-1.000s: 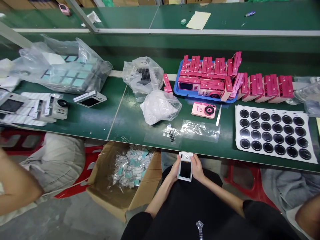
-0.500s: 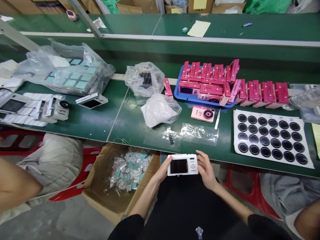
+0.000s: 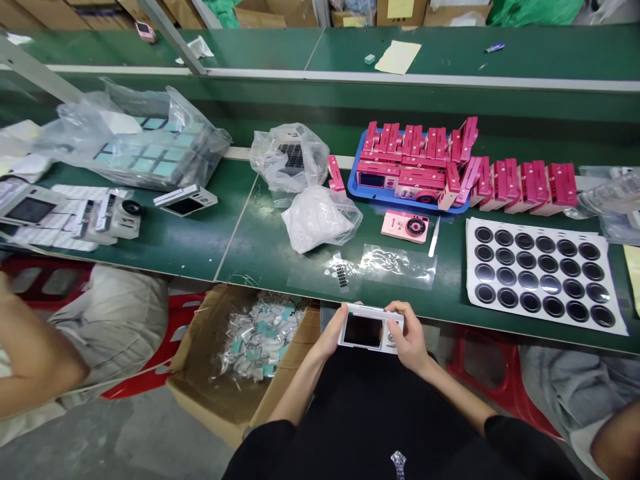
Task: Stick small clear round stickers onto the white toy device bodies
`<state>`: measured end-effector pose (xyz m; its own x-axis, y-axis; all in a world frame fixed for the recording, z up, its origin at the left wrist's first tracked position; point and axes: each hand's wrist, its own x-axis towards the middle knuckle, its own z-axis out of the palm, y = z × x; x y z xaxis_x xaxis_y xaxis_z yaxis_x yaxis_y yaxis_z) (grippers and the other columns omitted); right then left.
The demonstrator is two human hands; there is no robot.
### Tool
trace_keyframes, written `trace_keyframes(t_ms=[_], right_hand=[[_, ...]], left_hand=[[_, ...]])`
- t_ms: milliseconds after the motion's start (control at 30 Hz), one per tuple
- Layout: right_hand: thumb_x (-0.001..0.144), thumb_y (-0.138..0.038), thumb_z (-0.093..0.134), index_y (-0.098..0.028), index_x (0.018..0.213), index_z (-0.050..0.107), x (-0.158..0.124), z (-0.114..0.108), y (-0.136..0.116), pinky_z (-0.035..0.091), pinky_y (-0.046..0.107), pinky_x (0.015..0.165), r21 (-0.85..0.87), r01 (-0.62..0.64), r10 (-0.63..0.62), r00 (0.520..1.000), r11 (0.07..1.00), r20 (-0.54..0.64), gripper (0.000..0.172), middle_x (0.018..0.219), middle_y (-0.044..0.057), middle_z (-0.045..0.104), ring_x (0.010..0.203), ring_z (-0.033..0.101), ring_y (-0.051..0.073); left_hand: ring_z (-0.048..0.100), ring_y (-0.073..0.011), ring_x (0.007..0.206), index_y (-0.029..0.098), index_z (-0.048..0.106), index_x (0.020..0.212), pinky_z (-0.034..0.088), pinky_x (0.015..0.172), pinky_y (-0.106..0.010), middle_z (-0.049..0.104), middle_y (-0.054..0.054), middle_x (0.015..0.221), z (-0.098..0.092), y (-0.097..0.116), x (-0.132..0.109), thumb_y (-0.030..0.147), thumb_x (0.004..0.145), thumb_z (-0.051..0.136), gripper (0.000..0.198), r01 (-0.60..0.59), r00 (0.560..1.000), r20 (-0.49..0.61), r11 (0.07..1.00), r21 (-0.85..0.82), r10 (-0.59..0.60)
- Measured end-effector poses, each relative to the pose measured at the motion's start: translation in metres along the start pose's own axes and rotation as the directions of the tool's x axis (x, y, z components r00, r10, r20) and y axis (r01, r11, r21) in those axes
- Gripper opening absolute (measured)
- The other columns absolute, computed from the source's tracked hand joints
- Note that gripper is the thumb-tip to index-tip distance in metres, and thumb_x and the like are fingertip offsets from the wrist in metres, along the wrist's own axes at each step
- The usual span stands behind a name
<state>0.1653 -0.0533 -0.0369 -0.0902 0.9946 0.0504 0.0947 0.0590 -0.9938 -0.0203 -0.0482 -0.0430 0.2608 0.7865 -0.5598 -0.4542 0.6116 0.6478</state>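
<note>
Both my hands hold a small white camera [image 3: 367, 329] over my lap, just below the green table's front edge [image 3: 280, 283]. Its dark screen faces up and it lies sideways. My left hand [image 3: 333, 333] grips its left end, my right hand [image 3: 407, 337] wraps its right end with fingers curled over the top. On the table ahead lie a clear plastic film [image 3: 397, 265], a small sticker strip [image 3: 342, 275] and a pink camera [image 3: 406, 227].
A blue tray [image 3: 360, 188] holds several pink cameras, more stand in a row [image 3: 520, 183] beside it. A white sheet of black rings [image 3: 540, 273] lies right. Plastic bags [image 3: 320, 220], white cameras [image 3: 185, 200] lie left. A cardboard box [image 3: 225, 393] of scraps sits below. Other people's arms [image 3: 35, 360] show at the sides.
The white camera turned from upright to sideways in my hands and rose a little towards the table edge; my right hand closed round its right end.
</note>
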Motion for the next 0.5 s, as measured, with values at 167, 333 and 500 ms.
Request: trace_keyframes(t_ms=[167, 333, 500], right_hand=[[0.094, -0.034, 0.051, -0.023, 0.104, 0.054, -0.0021, 0.003, 0.0051, 0.049, 0.029, 0.069, 0.055, 0.018, -0.014, 0.997, 0.998, -0.081, 0.015, 0.091, 0.003, 0.061, 0.077, 0.06, 0.017], [0.093, -0.035, 0.054, -0.023, 0.102, 0.052, -0.0017, 0.0036, 0.0064, 0.05, 0.029, 0.068, 0.092, -0.023, 0.03, 0.996, 0.995, -0.085, 0.015, 0.09, 0.003, 0.061, 0.076, 0.06, 0.017], [0.091, -0.04, 0.055, -0.023, 0.098, 0.056, 0.0021, -0.0006, 0.0023, 0.047, 0.027, 0.055, 0.029, -0.072, 0.071, 0.997, 0.997, 0.011, 0.019, 0.083, 0.002, 0.058, 0.064, 0.055, 0.015]], left_hand=[[0.063, -0.0343, 0.11, 0.013, 0.073, 0.101, 0.047, 0.095, -0.039, 0.074, -0.01, 0.096, 0.0025, -0.0018, 0.0027, 0.081, 0.06, 0.07, 0.08, 0.013, 1.0, -0.017, 1.0, -0.011, -0.013], [0.064, -0.0336, 0.108, 0.013, 0.073, 0.1, 0.046, 0.095, -0.039, 0.075, -0.01, 0.098, 0.0028, 0.0002, 0.003, 0.08, 0.061, 0.071, 0.078, 0.013, 0.999, -0.032, 0.999, -0.031, -0.014], [0.063, -0.0344, 0.11, 0.014, 0.072, 0.1, 0.046, 0.096, -0.039, 0.074, -0.009, 0.1, 0.0016, 0.0018, 0.0034, 0.076, 0.062, 0.074, 0.072, 0.054, 0.998, -0.017, 0.997, -0.06, -0.055]])
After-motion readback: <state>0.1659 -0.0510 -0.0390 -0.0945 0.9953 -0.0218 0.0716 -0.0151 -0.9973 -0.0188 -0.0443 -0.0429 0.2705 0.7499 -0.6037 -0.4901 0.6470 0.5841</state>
